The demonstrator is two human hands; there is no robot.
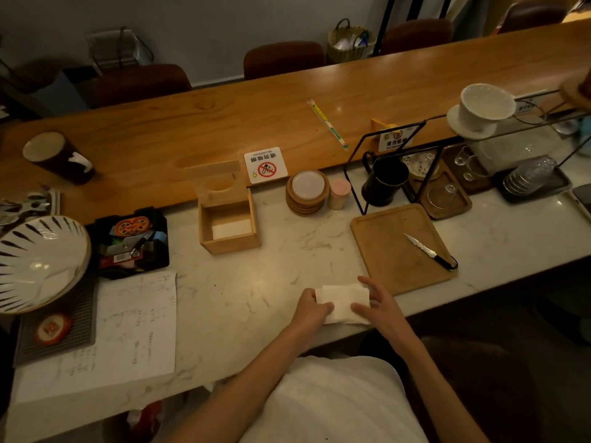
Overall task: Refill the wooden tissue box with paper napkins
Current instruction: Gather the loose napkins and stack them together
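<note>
The wooden tissue box (229, 243) stands open on the marble counter, a little left of centre. Its lid (215, 178), with a round hole, is tipped back behind it. A thin white layer of napkins (232, 228) lies at the bottom of the box. Near the counter's front edge a white stack of paper napkins (345, 302) rests on the marble. My left hand (311, 310) grips its left side and my right hand (375, 303) holds its right side. The box is about an arm's reach beyond and to the left of the napkins.
A wooden tray (383, 251) with a serrated knife (428, 251) lies right of my hands. Stacked coasters (307, 196), a black mug (383, 180) and glassware stand behind. A black tray of small items (131, 243), a striped bowl (38, 260) and a paper sheet (128, 330) sit left.
</note>
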